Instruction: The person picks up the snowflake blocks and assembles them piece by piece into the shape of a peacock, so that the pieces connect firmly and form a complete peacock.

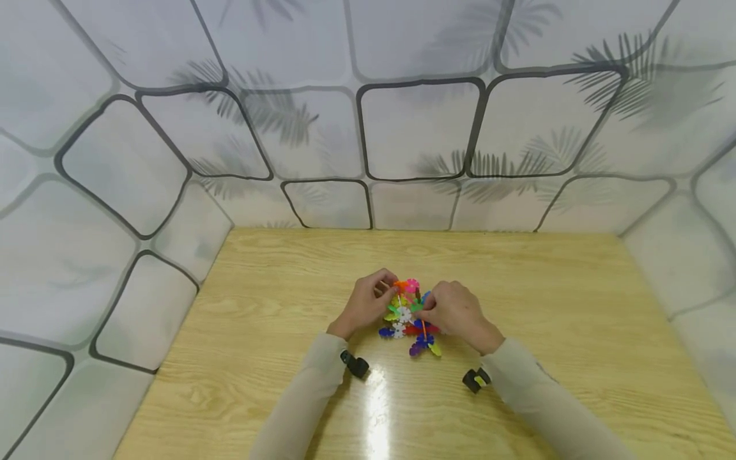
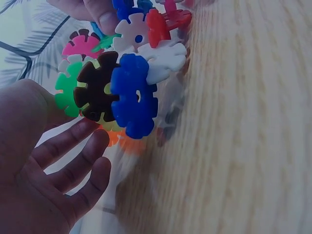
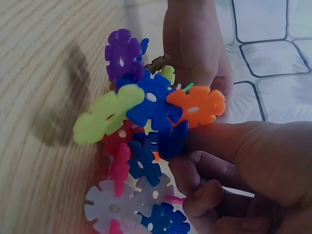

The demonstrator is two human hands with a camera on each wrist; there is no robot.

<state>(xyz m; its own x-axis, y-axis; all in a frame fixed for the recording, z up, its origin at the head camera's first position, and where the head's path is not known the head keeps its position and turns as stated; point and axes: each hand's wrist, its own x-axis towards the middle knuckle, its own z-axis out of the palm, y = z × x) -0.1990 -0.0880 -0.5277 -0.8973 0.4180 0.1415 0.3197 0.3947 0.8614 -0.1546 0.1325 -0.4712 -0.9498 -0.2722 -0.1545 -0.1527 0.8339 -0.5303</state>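
Observation:
A cluster of slotted plastic snowflake discs (image 1: 405,314), joined edge to edge in many colours, sits on the table between both hands. My left hand (image 1: 367,299) holds its left side, thumb and index finger near an orange disc (image 1: 400,285). In the left wrist view the other fingers curve loosely below a brown disc (image 2: 97,87) and a blue disc (image 2: 134,97). From the right, my right hand (image 1: 458,311) pinches a dark blue disc (image 3: 175,140) between thumb and index finger. Beside that pinch are another orange disc (image 3: 207,102) and a yellow-green disc (image 3: 105,117); the right fingertips are partly hidden.
The wood-grain table (image 1: 264,281) extends around the cluster on all sides. A patterned pale wall (image 1: 420,128) rises along its back edge, with more wall at the left and right. Small black cameras (image 1: 354,364) are strapped to both wrists.

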